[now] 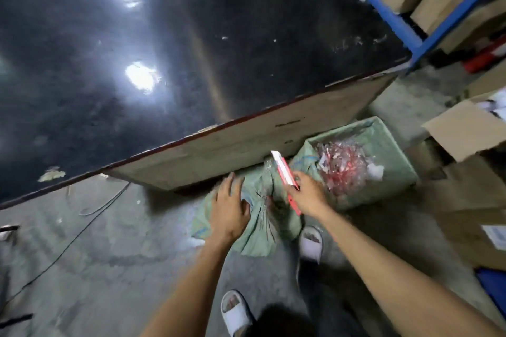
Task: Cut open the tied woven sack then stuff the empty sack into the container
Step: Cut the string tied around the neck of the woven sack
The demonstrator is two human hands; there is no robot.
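A pale green woven sack (260, 230) lies on the concrete floor, its neck gathered and tied near the middle. My left hand (230, 206) rests on the sack's left side with fingers spread. My right hand (308, 194) grips a red and white utility knife (284, 172), blade end pointing up and away, just right of the tied neck. Right of the sack stands a box-shaped container (394, 150) lined with the same green woven material, with clear and red plastic scraps inside.
A large black-topped table (191, 49) with a worn wooden edge overhangs the sack. Cardboard boxes (465, 134) and blue shelving (388, 13) crowd the right. A thin cable (90, 216) runs across the floor at left. My white slippers (310, 243) stand just behind the sack.
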